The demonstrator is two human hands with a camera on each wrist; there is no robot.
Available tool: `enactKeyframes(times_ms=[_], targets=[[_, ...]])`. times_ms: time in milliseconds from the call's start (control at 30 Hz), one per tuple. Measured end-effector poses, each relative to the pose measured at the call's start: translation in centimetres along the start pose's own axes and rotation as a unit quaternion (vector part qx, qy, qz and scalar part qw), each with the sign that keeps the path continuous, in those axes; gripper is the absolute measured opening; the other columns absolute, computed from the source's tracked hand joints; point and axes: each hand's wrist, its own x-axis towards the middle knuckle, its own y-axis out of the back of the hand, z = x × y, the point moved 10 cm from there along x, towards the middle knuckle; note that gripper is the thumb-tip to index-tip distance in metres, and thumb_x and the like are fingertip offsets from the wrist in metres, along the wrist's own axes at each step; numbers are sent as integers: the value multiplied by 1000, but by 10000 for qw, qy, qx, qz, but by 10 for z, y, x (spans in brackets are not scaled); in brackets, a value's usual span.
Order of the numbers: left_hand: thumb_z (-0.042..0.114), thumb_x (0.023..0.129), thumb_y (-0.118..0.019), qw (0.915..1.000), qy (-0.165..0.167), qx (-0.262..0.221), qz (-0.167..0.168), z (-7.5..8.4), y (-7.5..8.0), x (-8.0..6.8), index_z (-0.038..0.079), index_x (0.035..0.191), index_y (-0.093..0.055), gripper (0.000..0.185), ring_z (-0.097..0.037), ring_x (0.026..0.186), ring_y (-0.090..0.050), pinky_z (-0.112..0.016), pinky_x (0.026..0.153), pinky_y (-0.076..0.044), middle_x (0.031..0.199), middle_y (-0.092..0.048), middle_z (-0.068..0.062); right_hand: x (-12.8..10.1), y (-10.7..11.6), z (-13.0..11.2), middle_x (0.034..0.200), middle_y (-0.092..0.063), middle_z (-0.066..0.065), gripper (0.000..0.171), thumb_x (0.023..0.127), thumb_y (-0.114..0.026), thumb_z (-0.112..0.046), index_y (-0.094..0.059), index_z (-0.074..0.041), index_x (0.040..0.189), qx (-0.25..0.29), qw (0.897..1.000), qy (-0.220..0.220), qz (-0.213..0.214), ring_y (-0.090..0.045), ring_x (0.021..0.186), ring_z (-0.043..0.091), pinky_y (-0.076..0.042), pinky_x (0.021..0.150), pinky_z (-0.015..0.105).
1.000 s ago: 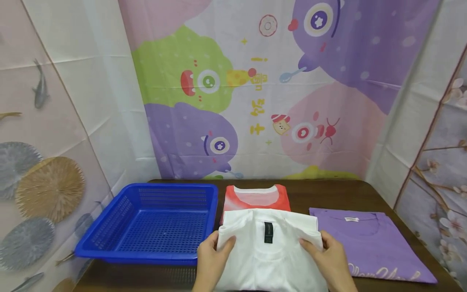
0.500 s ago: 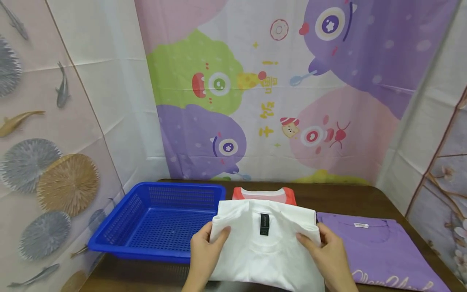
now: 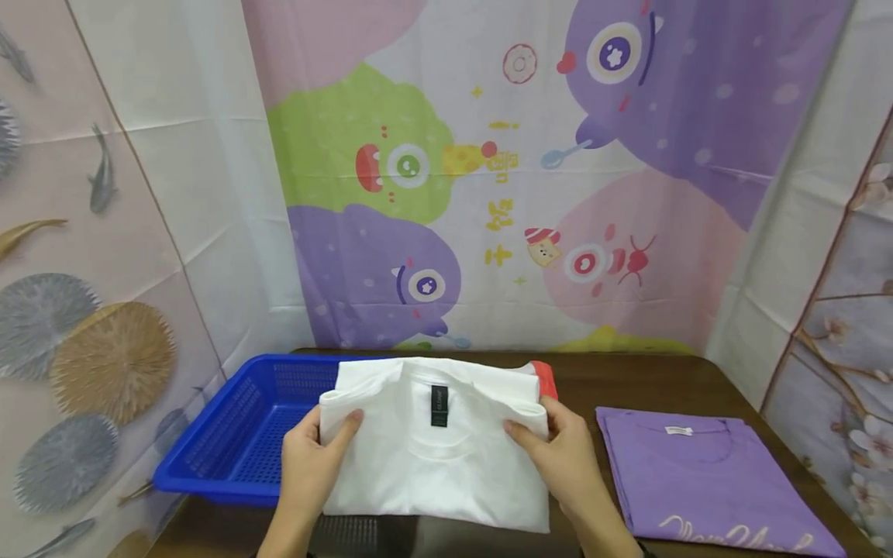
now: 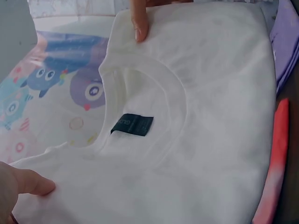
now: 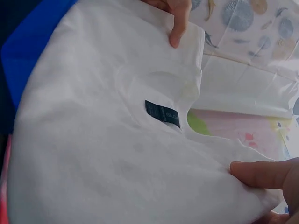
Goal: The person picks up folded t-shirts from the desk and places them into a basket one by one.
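Observation:
A folded white T-shirt with a black neck label is held up by both hands, collar side away from me. My left hand pinches its left shoulder edge, thumb on top. At the opposite shoulder my right hand grips it the same way. In the head view the shirt overlaps the right part of a blue plastic basket and most of a red-and-white shirt. Both wrist views show the collar and label between the two thumbs.
A folded purple T-shirt with white lettering lies at the right on the dark brown table. Behind the table hangs a curtain with cartoon monsters, and patterned cloths enclose both sides.
Both hands have carried the white T-shirt leftward and up, from in front of the red-and-white shirt to partly over the basket. The grip is unchanged.

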Motion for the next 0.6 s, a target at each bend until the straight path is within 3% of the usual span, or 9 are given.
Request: enactKeyframes(times_ms=[233, 367, 467, 600], targets=[[19, 83, -74, 9967, -105, 748, 283, -7, 44, 19, -1, 100, -69, 26, 8, 61, -51, -16, 54, -46, 87, -72, -16, 4, -47, -11, 99, -71, 21, 28, 79, -73, -1, -67, 4, 105, 183, 9981, 347, -482, -64, 79, 15, -53, 65, 21], [21, 84, -74, 9937, -129, 1039, 395, -9, 68, 32, 1, 101, -69, 27, 10, 62, -49, -14, 54, -43, 73, -67, 11, 8, -68, -20, 99, -71, 21, 27, 78, -73, -3, -68, 3, 103, 79, 9960, 628, -626, -66, 83, 19, -55, 68, 23], [21, 85, -73, 9936, -115, 1013, 482, -10, 83, 43, 0, 103, -67, 29, 13, 63, -48, -11, 54, -41, 65, -53, 33, 14, -80, -29, 99, -71, 21, 26, 78, -73, -3, -68, 2, 103, 7, 9937, 873, -709, -67, 82, 21, -57, 69, 26], [18, 87, -71, 9950, -88, 707, 703, -11, 98, 58, 2, 103, -65, 23, 17, 64, -49, -7, 57, -41, 64, -48, 42, 23, -96, -41, 98, -71, 21, 25, 79, -72, -4, -68, 3, 103, -10, 9901, 1123, -846, -67, 82, 23, -59, 69, 29]])
